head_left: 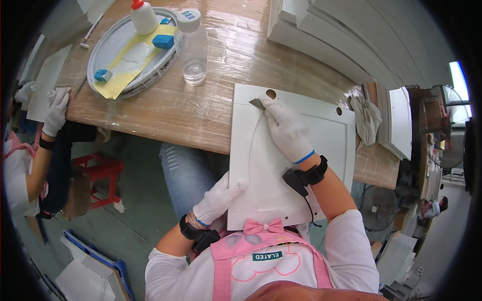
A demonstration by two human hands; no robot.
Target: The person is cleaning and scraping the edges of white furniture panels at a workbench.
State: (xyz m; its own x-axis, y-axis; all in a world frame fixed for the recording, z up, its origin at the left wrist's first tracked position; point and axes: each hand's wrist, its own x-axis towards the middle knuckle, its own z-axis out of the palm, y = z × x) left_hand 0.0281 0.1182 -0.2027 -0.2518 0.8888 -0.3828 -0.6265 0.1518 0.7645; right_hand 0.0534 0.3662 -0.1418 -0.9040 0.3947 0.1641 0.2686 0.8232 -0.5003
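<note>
A white panel (296, 190) with a curved recess and round holes near its far edge lies partly on the table and reaches over the near edge toward my body. My left hand (218, 200), in a white knit glove, grips the panel's left edge with the thumb on top and the fingers hidden below. My gloved right hand (287, 128) is closed around a small dark metal scraper blade (256, 103). That blade touches or hovers just over the panel's far left corner area, beside one round hole; which of the two I cannot tell.
On the film-covered table (150, 118) are a round lid (93, 65) bearing yellow sandpaper, blue blocks and a bottle, and a clear bottle (196, 55). Stacked white panels (346, 45) stand far right, near a grey cloth (365, 120). A co-worker's gloved hand (55, 113) is at left, near a red stool (103, 178).
</note>
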